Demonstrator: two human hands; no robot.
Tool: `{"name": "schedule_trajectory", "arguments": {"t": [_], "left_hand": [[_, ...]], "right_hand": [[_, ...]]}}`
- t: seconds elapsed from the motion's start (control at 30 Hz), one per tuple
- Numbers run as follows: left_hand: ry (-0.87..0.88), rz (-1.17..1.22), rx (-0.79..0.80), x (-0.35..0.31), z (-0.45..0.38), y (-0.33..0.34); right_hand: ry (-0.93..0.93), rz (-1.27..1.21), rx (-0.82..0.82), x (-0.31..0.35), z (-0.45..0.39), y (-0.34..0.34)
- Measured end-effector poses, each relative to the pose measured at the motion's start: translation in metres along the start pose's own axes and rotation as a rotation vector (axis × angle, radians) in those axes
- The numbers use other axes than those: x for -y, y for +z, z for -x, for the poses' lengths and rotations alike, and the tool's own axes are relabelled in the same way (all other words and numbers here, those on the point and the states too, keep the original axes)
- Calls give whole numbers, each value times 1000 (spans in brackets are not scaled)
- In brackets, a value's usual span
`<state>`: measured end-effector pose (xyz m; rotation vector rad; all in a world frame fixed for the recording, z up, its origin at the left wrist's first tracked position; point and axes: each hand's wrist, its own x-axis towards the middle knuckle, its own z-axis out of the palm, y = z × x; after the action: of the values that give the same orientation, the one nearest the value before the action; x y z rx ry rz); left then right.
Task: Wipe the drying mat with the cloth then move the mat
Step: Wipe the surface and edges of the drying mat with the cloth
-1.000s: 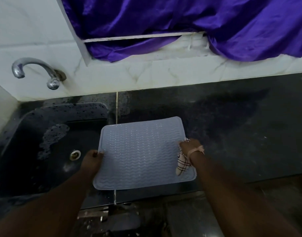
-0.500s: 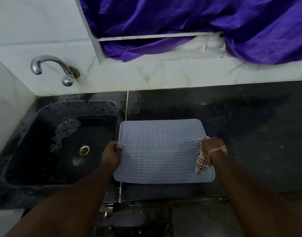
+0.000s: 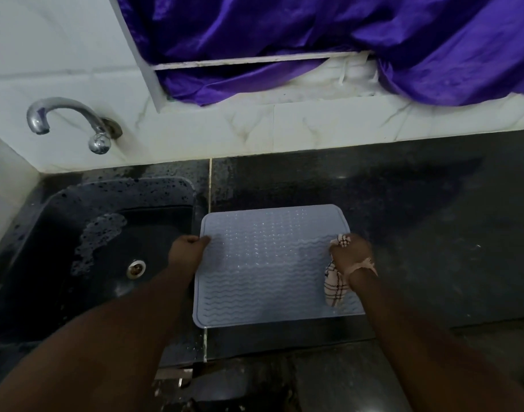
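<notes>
While gripped: one mat (image 3: 269, 263), one cloth (image 3: 334, 288).

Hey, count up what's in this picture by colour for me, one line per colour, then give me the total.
Blue-grey: 1, the drying mat
Purple: 1, the curtain
Checked cream: 1, the cloth gripped by the right hand
Silver: 2, the tap and the sink drain
Black: 2, the sink and the counter
Total: 7
</notes>
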<state>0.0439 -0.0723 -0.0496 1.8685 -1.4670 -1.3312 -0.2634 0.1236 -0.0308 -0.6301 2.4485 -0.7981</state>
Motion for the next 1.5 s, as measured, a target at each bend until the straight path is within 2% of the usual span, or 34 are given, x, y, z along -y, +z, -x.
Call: {"name": "schedule_trajectory", "arguments": {"t": [0.17, 0.27, 0.37, 0.47, 0.53, 0.7, 0.83, 0.9, 1.0, 1.07, 1.13, 1.2, 1.27, 1.4, 1.43, 1.5], "left_hand": [[17, 45, 73, -27, -39, 10], [71, 18, 63, -27, -46, 18], [157, 52, 33, -26, -50, 20], [161, 144, 4, -20, -49, 19], [164, 87, -33, -16, -50, 22], [166, -131, -160, -22, -44, 26], [397, -535, -250, -7, -14, 31], [475, -661, -197, 4, 9, 42], [573, -710, -85, 19, 48, 63], [618, -705, -39, 32, 68, 72], [631, -698, -8, 46, 84, 73], [607, -683, -23, 57, 95, 66], [599, -707, -28, 65, 104, 56], [591, -739, 53, 60, 110, 43], [578, -736, 67, 56, 110, 40], [545, -708, 77, 50, 109, 34]], "right_hand": [[177, -163, 65, 25, -56, -8], [312, -247, 114, 31, -81, -2], [320, -307, 30, 35, -99, -1], [274, -329, -9, 36, -105, 1], [214, -354, -50, 27, -101, 5], [92, -368, -144, 20, -69, 6], [-42, -438, -175, 18, -23, 0], [-102, -303, -173, 16, -2, 2], [-165, -125, -134, 7, 35, 15], [-157, 162, -78, -4, 56, 29], [-139, 350, -113, -18, 71, 36], [-120, 352, -122, -26, 83, 36], [-164, 354, -50, -28, 92, 39], [-388, 207, 87, -8, 106, 51], [-385, 175, 82, -2, 108, 50], [-264, -8, 52, 3, 107, 40]]}}
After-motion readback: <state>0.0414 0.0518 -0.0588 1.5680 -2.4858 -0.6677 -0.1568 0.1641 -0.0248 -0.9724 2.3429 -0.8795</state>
